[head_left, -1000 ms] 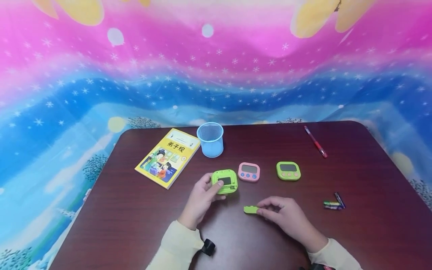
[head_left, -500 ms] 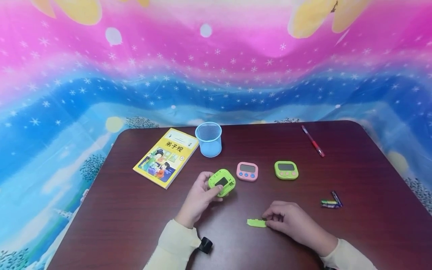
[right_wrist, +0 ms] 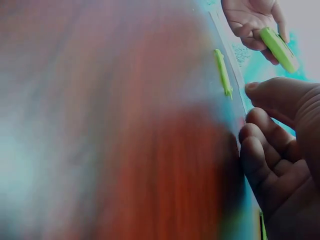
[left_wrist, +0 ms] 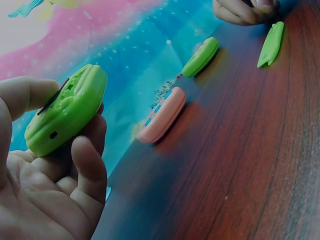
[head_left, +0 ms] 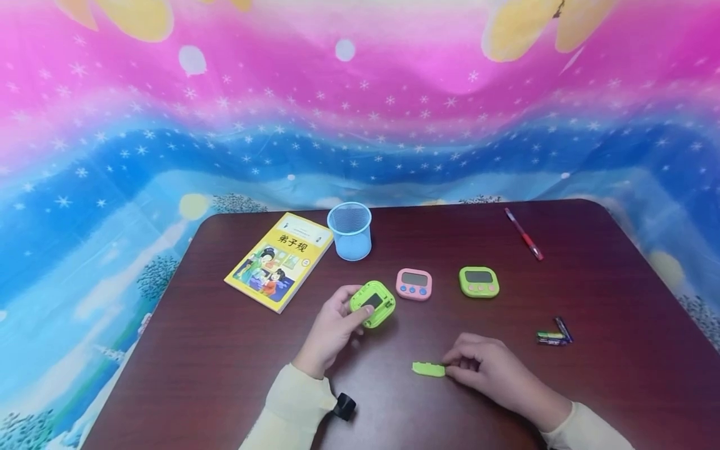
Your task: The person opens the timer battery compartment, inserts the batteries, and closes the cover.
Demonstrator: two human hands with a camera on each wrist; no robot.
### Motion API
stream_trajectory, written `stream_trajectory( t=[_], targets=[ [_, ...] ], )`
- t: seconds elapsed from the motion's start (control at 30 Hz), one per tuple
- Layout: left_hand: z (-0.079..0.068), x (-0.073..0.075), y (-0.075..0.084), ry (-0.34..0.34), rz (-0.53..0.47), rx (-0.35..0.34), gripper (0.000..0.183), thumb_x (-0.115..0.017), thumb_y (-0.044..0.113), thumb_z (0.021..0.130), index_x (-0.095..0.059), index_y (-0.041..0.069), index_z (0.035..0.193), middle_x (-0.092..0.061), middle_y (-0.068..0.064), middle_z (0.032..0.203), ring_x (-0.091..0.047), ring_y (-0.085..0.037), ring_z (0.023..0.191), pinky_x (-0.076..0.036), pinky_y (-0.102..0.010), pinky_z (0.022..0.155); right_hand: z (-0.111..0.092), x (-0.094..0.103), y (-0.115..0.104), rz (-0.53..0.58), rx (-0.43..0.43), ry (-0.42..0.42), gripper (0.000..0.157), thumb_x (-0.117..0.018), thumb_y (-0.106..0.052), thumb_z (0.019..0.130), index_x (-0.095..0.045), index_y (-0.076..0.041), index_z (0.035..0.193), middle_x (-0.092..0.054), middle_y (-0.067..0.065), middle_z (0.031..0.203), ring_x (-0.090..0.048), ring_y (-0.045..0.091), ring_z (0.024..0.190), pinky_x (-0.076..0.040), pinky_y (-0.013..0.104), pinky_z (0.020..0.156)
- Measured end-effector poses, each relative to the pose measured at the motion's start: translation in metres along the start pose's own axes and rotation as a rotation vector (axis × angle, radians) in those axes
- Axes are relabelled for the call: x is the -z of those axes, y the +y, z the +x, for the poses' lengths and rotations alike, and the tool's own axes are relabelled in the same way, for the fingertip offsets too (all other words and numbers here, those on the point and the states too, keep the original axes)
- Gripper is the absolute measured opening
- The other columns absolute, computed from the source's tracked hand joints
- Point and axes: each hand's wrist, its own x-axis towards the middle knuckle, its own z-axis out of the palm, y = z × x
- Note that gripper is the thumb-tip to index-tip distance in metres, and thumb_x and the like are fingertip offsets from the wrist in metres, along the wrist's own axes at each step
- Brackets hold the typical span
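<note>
My left hand [head_left: 332, 328] grips a green digital timer [left_wrist: 75, 112] by its side, the thumb pressed on its back. That back faces up, and an uncovered battery compartment shows there. On the table lies a small green battery cover [head_left: 429, 369], with a notched edge. Right at the cover's right end is my right hand [head_left: 489, 369], its fingers loosely bent. In the right wrist view a small gap separates the thumb tip from the cover [right_wrist: 223, 72], and nothing shows between thumb and fingers.
Beyond the hands lie a pink timer [head_left: 414, 295] and another green timer [head_left: 479, 294]. Several batteries [head_left: 551, 339] rest at the right. A red pen [head_left: 524, 234], a blue mesh pen holder [head_left: 353, 245] and a yellow book [head_left: 292, 244] are farther back.
My right hand has brought the battery cover nearer and slightly right, down onto the table, and let it go. In my left hand the timer has turned to a slant.
</note>
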Motion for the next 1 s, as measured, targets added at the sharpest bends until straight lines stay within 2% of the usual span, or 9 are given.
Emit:
stream_trajectory(
  t=[0.2, 0.43, 0.57, 0.67, 0.77, 0.9, 1.0],
  targets=[
    [0.001, 0.000, -0.001, -0.021, -0.030, -0.023, 0.041, -0.069, 0.011, 0.094, -0.053, 0.001, 0.130, -0.071, -0.017, 0.114, -0.066, -0.016, 0.081, -0.057, -0.028, 0.066, -0.010, 0.013, 0.001, -0.102, 0.013, 0.084, 0.033, -0.086, 0.001, 0.073, -0.074, -0.024, 0.091, -0.059, -0.019, 0.086, -0.054, -0.003, 0.071, -0.045, 0.010, 0.059],
    [0.002, -0.001, -0.002, -0.064, -0.063, -0.018, 0.044, -0.070, 0.007, 0.093, -0.051, 0.000, 0.132, -0.070, -0.017, 0.118, -0.067, -0.018, 0.087, -0.059, -0.028, 0.072, -0.024, 0.035, 0.011, -0.225, -0.021, 0.170, 0.039, -0.087, 0.002, 0.067, -0.074, -0.024, 0.092, -0.059, -0.020, 0.087, -0.055, -0.002, 0.073, -0.045, 0.010, 0.062],
    [0.001, -0.001, 0.000, -0.070, -0.066, -0.021, 0.045, -0.071, 0.007, 0.093, -0.052, 0.002, 0.134, -0.069, -0.016, 0.122, -0.068, -0.020, 0.090, -0.060, -0.030, 0.074, -0.026, 0.052, 0.018, -0.347, -0.059, 0.212, 0.038, -0.089, -0.001, 0.065, -0.075, -0.025, 0.091, -0.061, -0.020, 0.086, -0.056, -0.001, 0.075, -0.044, 0.012, 0.066],
    [0.002, -0.002, 0.000, -0.069, -0.069, -0.028, 0.047, -0.071, 0.009, 0.093, -0.052, 0.003, 0.136, -0.067, -0.018, 0.124, -0.068, -0.020, 0.091, -0.060, -0.029, 0.075, -0.026, 0.067, 0.023, -0.417, -0.116, 0.255, 0.035, -0.089, -0.003, 0.066, -0.076, -0.024, 0.090, -0.062, -0.020, 0.085, -0.055, -0.001, 0.075, -0.044, 0.012, 0.066],
    [0.001, -0.003, -0.003, -0.073, -0.086, -0.032, 0.047, -0.071, 0.010, 0.094, -0.052, 0.003, 0.137, -0.067, -0.018, 0.124, -0.068, -0.020, 0.090, -0.059, -0.028, 0.075, -0.030, 0.082, 0.029, -0.471, -0.225, 0.268, 0.029, -0.089, -0.007, 0.070, -0.076, -0.024, 0.090, -0.062, -0.020, 0.084, -0.053, -0.003, 0.073, -0.042, 0.011, 0.064],
    [-0.003, -0.003, -0.005, -0.078, -0.103, -0.023, 0.048, -0.071, 0.010, 0.094, -0.051, 0.001, 0.137, -0.068, -0.017, 0.122, -0.067, -0.020, 0.089, -0.059, -0.028, 0.074, -0.035, 0.100, 0.038, -0.518, -0.374, 0.233, 0.020, -0.087, -0.015, 0.077, -0.077, -0.023, 0.092, -0.065, -0.014, 0.086, -0.054, -0.001, 0.074, -0.042, 0.012, 0.062],
    [-0.004, -0.002, -0.005, -0.082, -0.106, -0.016, 0.049, -0.071, 0.010, 0.094, -0.051, 0.001, 0.137, -0.068, -0.018, 0.122, -0.067, -0.019, 0.088, -0.059, -0.028, 0.074, -0.040, 0.113, 0.048, -0.532, -0.456, 0.180, 0.016, -0.085, -0.020, 0.080, -0.076, -0.020, 0.093, -0.067, -0.007, 0.090, -0.060, 0.008, 0.077, -0.046, 0.023, 0.062]
  ],
)
